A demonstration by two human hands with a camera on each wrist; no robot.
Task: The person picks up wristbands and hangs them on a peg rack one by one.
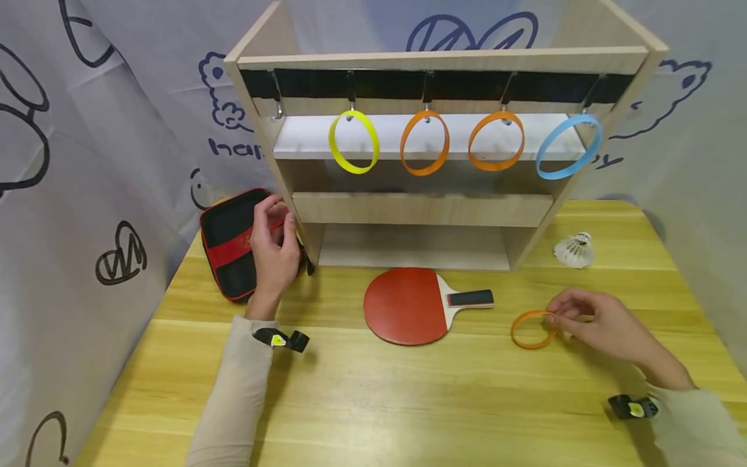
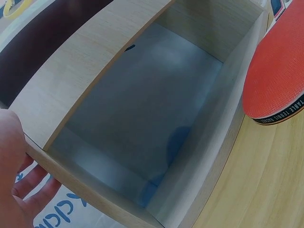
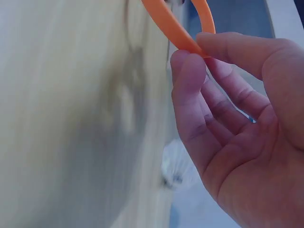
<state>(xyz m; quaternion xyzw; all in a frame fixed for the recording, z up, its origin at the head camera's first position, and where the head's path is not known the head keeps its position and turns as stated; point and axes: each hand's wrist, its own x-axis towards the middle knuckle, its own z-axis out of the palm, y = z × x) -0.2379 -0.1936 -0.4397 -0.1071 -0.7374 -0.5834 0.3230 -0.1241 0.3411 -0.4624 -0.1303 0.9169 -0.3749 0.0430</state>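
Note:
In the head view, my left hand (image 1: 274, 250) is at the left side panel of a wooden shelf unit (image 1: 420, 211). Seen from the left wrist, curled fingers (image 2: 37, 189) lie along the panel's outer side, with the thumb over its front edge. My right hand (image 1: 601, 322) pinches an orange ring (image 1: 528, 347) between thumb and fingertips, just above the table. Another view, the right wrist one, shows the same orange ring (image 3: 166, 23) in that pinch. Along the unit's black strip hang a yellow ring (image 1: 331, 144), two orange rings (image 1: 446, 144) and a blue ring (image 1: 539, 162) on hooks.
A red table tennis bat (image 1: 405, 307) lies before the unit, its handle pointing right. To the right is a white shuttlecock (image 1: 574, 250). Behind my left hand lies a black and red zip case (image 1: 224, 227). The leftmost hook (image 1: 277, 97) bears no ring.

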